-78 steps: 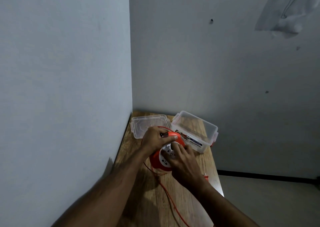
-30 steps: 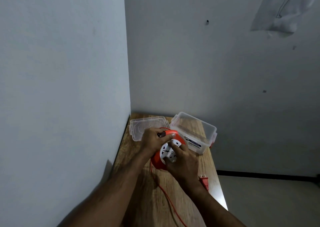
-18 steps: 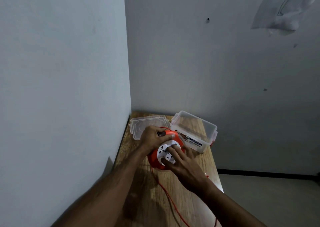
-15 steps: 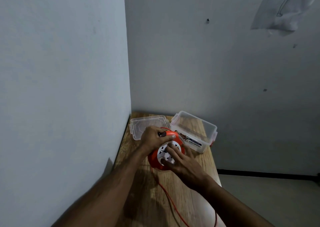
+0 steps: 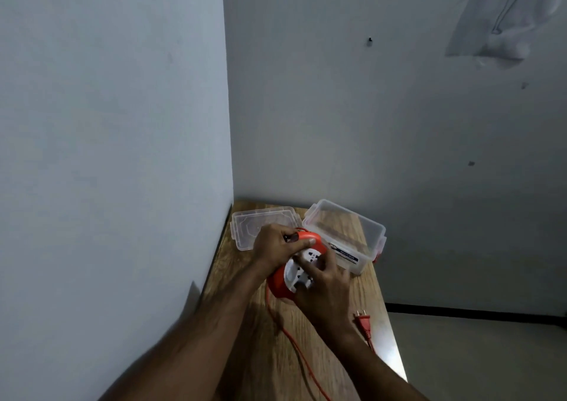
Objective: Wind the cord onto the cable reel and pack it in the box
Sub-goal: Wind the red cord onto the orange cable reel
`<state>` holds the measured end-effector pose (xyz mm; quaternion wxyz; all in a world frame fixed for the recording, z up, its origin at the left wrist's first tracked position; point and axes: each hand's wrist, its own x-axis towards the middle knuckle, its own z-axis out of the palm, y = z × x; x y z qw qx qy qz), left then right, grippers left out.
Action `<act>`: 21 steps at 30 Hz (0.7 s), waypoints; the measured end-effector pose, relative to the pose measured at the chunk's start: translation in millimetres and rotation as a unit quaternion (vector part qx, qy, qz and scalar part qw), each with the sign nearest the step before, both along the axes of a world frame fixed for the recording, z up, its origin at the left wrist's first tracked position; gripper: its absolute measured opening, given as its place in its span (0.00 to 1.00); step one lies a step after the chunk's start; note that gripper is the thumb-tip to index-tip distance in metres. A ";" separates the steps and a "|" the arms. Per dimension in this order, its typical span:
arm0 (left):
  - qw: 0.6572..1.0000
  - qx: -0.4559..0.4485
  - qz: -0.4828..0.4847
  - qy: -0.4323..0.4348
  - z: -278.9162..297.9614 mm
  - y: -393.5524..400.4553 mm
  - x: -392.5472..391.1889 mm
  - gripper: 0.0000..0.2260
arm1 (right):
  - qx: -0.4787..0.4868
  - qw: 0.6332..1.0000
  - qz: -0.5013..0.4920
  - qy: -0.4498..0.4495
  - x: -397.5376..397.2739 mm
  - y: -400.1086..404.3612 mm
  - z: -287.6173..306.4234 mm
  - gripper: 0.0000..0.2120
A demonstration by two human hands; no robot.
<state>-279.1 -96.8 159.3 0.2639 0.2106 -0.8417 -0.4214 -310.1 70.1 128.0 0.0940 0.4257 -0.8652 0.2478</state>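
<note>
An orange cable reel (image 5: 277, 281) with a white socket face (image 5: 297, 270) stands tilted on the wooden table (image 5: 264, 354). My left hand (image 5: 274, 244) grips its top rim. My right hand (image 5: 325, 290) is closed on the white centre, fingers over the sockets. An orange cord (image 5: 299, 351) trails from under the reel toward me along the table. Its orange plug (image 5: 363, 322) lies flat by the table's right edge. The clear plastic box (image 5: 346, 235) sits open behind the reel, with nothing visible inside.
The box's clear lid (image 5: 245, 227) lies flat at the back left, against the wall corner. Walls close the table on the left and at the back. The table's right edge (image 5: 391, 333) drops to the floor.
My right hand has turned on the white centre, shifting from lower right toward the top. The plug has come into view on the right. The left hand's grip is unchanged.
</note>
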 end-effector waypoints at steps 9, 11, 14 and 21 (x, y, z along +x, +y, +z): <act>0.999 0.032 0.016 0.010 -2.5 -2.4 2.9 0.15 | -0.022 0.995 0.024 0.097 9.0 4.3 -8.0 0.31; 1.000 0.022 0.014 0.006 0.2 -4.1 3.7 0.18 | 0.000 0.980 0.062 0.187 5.8 10.5 -13.2 0.28; 1.000 0.003 0.004 -0.002 -0.6 -5.8 3.0 0.21 | 0.048 0.963 0.128 0.234 -1.1 15.5 -14.6 0.29; 1.000 0.002 -0.014 -0.024 1.0 -3.7 5.7 0.20 | 0.144 0.914 0.254 0.282 -27.8 16.3 7.9 0.28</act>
